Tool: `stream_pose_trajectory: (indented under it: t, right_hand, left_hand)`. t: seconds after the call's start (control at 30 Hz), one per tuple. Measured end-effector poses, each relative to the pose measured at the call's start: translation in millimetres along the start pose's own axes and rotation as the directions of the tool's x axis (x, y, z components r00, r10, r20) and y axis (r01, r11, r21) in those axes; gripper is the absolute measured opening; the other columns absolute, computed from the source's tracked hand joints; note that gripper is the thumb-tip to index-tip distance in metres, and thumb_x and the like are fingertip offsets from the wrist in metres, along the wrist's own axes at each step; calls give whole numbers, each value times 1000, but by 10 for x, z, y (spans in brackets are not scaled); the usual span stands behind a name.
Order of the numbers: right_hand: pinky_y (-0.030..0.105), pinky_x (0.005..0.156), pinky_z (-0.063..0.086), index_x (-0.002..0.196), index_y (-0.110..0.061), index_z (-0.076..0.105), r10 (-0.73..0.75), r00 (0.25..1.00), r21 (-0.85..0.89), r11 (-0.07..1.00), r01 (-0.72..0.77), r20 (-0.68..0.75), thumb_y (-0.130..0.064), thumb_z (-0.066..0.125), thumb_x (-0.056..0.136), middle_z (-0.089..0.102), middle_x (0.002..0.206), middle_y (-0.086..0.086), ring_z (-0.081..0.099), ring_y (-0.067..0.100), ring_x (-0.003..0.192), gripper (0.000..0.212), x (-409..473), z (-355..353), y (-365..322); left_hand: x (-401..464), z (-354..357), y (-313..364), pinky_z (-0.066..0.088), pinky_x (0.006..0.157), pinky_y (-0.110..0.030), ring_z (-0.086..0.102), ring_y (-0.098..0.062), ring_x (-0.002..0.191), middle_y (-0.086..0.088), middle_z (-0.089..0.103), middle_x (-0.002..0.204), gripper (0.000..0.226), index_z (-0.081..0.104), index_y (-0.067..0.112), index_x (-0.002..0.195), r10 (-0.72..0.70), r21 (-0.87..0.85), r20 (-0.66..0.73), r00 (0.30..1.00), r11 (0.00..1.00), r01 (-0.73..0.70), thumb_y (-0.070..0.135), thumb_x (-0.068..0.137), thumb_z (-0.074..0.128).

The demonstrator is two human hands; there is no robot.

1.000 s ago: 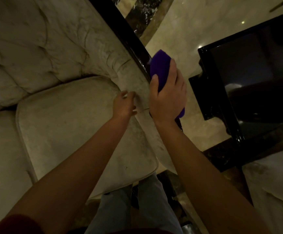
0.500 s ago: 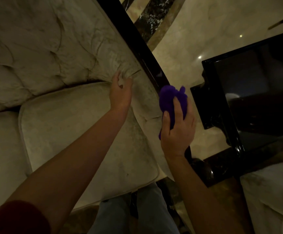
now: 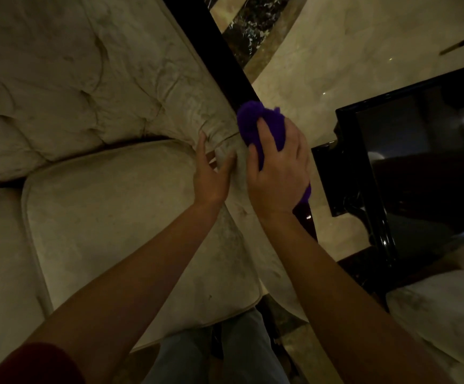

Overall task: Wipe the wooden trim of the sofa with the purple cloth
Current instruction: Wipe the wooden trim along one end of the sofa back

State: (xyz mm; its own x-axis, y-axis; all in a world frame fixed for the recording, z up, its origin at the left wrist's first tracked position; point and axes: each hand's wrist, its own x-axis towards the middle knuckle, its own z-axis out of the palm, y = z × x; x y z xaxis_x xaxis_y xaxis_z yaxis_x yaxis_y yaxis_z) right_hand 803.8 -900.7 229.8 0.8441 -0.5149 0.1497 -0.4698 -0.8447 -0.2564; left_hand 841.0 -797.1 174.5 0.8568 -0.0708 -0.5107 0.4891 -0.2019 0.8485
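Observation:
A cream tufted sofa (image 3: 92,101) fills the left of the view. Its dark glossy wooden trim (image 3: 217,56) runs diagonally along the arm's outer edge. My right hand (image 3: 278,173) is shut on the bunched purple cloth (image 3: 255,120), pressing it onto the trim; the cloth's tail (image 3: 307,194) sticks out below my palm. My left hand (image 3: 211,173) rests with fingers apart on the sofa arm's fabric (image 3: 225,134), just left of the cloth, holding nothing. The trim under the cloth and my hand is hidden.
A black glossy side table (image 3: 391,173) stands right of the sofa arm on the pale marble floor (image 3: 322,51). Another cream cushion (image 3: 441,309) sits at the lower right. My jeans-clad legs (image 3: 225,356) stand at the seat cushion's front edge (image 3: 255,297).
My right hand slid the cloth down the trim, then back up it to the arm's pleated corner. My left hand stayed on the arm fabric, shifting slightly.

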Motion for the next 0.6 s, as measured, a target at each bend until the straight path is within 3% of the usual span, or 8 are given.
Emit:
stream_pose_trajectory:
  t: [0.13,0.23,0.3,0.4,0.47,0.6]
  right_hand:
    - [48,107,44,157,-33,44,-47,999,-77,996,49,28,-45,42,106,45,161,12,43,34,146,52,434,182,-349]
    - [47,104,44,158,-32,43,-77,997,-78,994,77,-7,-44,42,106,46,160,10,46,33,143,53,701,299,-544]
    - [47,101,46,157,-30,44,-93,995,-64,994,91,-31,-44,44,105,49,159,10,49,33,140,54,834,366,-636]
    - [48,98,49,156,-28,46,-110,992,-38,993,108,-56,-44,48,104,52,156,11,53,34,136,54,982,435,-745]
    - [50,97,50,156,-26,47,-132,989,-39,991,130,-64,-44,49,104,53,154,14,54,36,133,55,1065,464,-818]
    - [50,98,49,158,-24,43,-140,989,-72,988,137,-40,-46,44,105,52,154,16,54,37,133,58,1229,494,-953]
  left_hand:
    - [43,-41,-52,56,100,-36,63,-19,121,-9,60,139,75,31,26,160,-77,-100,22,997,992,78,27,97,72]
    - [81,-41,-99,58,91,-30,67,-19,115,6,63,121,58,43,22,151,-121,-57,5,993,991,121,30,100,69]
    - [97,-40,-122,58,95,-36,68,-22,115,4,66,119,53,53,16,142,-153,-18,10,988,988,153,41,97,69]
    - [56,-44,-56,58,99,-40,68,-18,113,-2,68,129,95,57,18,138,-194,-38,14,981,980,194,85,71,58]
    - [63,-41,-36,57,99,-38,67,-17,115,-1,68,131,118,57,21,139,-195,-25,6,981,980,195,102,54,48]
    - [133,-57,-52,56,102,-42,65,-17,116,0,64,132,92,55,24,141,-190,-2,46,981,982,190,79,67,62]
